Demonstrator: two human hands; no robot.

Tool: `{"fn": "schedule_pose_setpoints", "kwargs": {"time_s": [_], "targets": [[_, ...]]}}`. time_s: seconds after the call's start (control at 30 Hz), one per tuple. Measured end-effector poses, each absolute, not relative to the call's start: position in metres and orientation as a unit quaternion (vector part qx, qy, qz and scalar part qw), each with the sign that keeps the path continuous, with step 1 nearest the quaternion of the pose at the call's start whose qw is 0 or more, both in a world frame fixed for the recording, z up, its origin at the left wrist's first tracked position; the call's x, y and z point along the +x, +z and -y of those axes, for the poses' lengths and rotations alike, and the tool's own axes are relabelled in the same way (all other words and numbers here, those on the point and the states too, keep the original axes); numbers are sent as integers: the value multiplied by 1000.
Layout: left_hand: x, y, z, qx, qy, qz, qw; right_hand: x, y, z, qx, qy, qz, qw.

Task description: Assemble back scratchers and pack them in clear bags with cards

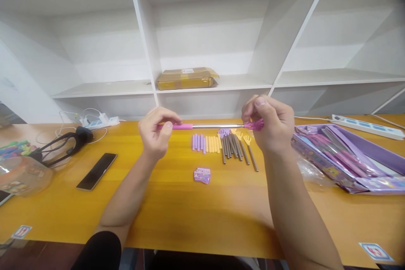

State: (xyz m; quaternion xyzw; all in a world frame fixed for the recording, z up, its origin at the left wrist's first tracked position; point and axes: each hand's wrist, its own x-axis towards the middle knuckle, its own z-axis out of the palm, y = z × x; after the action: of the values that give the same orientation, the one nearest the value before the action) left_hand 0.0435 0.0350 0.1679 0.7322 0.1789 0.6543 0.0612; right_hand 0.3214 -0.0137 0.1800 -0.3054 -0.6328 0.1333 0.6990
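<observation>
A back scratcher point(218, 126) with a metal rod is held level above the table between my two hands. My left hand point(156, 130) pinches its pink handle sleeve at the left end. Fingers of my right hand point(271, 122) close on the pink claw head at the other end, partly hiding it. Below lie purple handle sleeves point(198, 143) and yellow handle sleeves point(213, 144) in a row. Beside them rest several metal rods point(233, 147) with purple or yellow claw heads. A small stack of purple printed cards point(202, 175) lies nearer to me.
On the right, a purple box point(376, 152) holds pink back scratchers, with clear plastic point(311, 171) beside it. A phone point(96, 171), black headset-like straps point(71, 147) and a clear tub point(25, 175) occupy the left. Power strips point(368, 126) lie behind; a taped carton point(186, 79) sits on the shelf.
</observation>
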Motion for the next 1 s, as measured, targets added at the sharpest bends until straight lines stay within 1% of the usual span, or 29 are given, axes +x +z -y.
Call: {"fn": "schedule_pose_setpoints", "kwargs": {"time_s": [0.2,0.4,0.6,0.8,0.9,1.0], "targets": [[51,160,-41,712,680,-148,96,306,178,16,-309,132,641,690],[62,150,-47,712,677,-143,120,297,178,22,-279,133,672,673],[69,144,-52,700,683,-123,167,295,183,30,-308,109,678,659],[68,148,-47,701,688,-139,127,290,180,27,-338,101,671,653],[64,154,-42,707,681,-161,100,287,177,27,-342,90,673,650],[56,162,-40,734,657,-153,75,285,175,24,-354,77,676,641]]}}
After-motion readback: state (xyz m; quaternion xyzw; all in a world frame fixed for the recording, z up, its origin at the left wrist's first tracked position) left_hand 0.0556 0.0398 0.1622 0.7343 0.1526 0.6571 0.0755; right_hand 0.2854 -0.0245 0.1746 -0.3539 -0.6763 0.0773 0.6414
